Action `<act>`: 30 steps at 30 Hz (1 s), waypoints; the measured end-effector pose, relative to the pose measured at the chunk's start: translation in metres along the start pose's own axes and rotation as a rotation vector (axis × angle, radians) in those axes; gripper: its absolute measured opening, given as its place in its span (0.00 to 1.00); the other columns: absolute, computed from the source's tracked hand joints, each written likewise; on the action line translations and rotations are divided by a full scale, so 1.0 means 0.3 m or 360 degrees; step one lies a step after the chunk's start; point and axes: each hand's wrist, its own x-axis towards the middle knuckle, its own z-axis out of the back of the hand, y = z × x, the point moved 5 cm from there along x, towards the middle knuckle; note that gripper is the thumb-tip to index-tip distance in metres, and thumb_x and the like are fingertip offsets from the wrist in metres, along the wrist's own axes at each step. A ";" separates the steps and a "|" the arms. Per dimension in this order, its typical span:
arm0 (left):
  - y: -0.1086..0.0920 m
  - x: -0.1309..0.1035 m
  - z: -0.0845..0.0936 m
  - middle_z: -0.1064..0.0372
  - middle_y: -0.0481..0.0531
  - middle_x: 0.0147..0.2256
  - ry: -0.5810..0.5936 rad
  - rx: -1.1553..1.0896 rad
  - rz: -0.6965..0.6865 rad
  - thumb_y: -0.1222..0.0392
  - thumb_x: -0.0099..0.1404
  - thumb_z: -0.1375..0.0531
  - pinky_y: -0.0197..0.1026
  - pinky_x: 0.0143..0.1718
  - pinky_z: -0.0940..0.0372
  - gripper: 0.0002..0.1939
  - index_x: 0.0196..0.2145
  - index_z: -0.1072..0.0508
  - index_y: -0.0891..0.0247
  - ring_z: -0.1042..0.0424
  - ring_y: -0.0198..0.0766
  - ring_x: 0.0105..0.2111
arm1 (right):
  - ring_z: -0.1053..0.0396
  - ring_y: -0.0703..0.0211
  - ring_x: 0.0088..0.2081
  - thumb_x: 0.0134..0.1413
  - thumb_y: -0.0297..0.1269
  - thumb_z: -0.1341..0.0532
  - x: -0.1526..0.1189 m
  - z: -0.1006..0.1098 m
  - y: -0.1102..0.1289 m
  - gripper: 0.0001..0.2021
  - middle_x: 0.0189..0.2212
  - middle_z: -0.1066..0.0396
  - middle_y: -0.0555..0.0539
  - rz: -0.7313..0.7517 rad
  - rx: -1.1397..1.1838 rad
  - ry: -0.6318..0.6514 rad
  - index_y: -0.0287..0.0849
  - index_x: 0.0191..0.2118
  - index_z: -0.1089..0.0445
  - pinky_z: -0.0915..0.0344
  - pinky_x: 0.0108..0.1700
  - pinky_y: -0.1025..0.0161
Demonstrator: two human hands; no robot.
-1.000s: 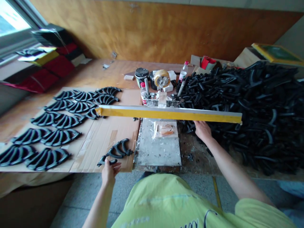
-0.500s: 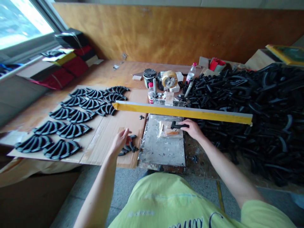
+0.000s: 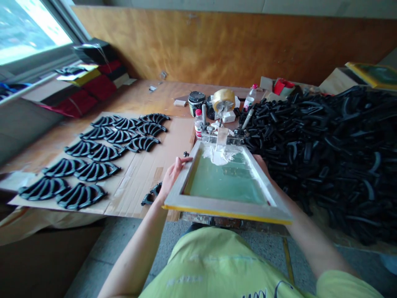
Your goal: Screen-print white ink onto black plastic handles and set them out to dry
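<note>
A wooden screen frame (image 3: 217, 203) with green mesh and a yellow front edge lies lowered over the metal plate in front of me, white ink (image 3: 221, 155) at its far end. My left hand (image 3: 171, 176) grips the frame's left rail. My right hand (image 3: 259, 162) is at the right rail, mostly hidden behind it, the forearm running under the frame. A black curved plastic part (image 3: 150, 194) lies on the cardboard (image 3: 136, 174) just left of my left hand.
Rows of black curved parts (image 3: 102, 153) cover the cardboard to the left. A big heap of the same parts (image 3: 325, 145) fills the right side. Behind the frame stand a tape roll (image 3: 222, 97), a jar (image 3: 196, 99) and small bottles (image 3: 197, 123).
The screen frame, raised edge-on before, has swung down flat over the plate. My left hand left the black part on the cardboard and went to the frame; my right hand moved to the frame's right rail.
</note>
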 end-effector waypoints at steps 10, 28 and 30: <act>0.437 -0.038 -0.007 0.25 0.50 0.32 0.0002 0.0020 0.0373 0.43 0.57 0.38 0.36 0.26 0.35 0.39 0.62 0.39 0.61 0.28 0.37 0.28 | 0.33 0.48 0.46 0.53 0.32 0.37 0.265 -0.106 0.348 0.15 0.44 0.29 0.39 0.0288 -0.0295 0.0302 0.38 0.48 0.32 0.36 0.47 0.56; 0.434 -0.053 -0.010 0.26 0.51 0.33 -0.0002 -0.0017 0.0413 0.40 0.58 0.40 0.36 0.28 0.35 0.34 0.58 0.34 0.61 0.28 0.38 0.29 | 0.33 0.51 0.47 0.57 0.25 0.46 -0.022 -0.113 0.338 0.13 0.41 0.27 0.43 0.0791 0.0048 0.0396 0.42 0.43 0.27 0.37 0.49 0.57; 0.422 -0.058 -0.011 0.26 0.51 0.33 -0.0009 -0.0024 0.0436 0.41 0.58 0.39 0.36 0.28 0.35 0.34 0.57 0.34 0.61 0.28 0.37 0.29 | 0.31 0.52 0.45 0.58 0.30 0.43 -0.003 -0.105 0.339 0.11 0.40 0.26 0.45 0.0733 0.0063 0.0436 0.44 0.43 0.26 0.36 0.48 0.58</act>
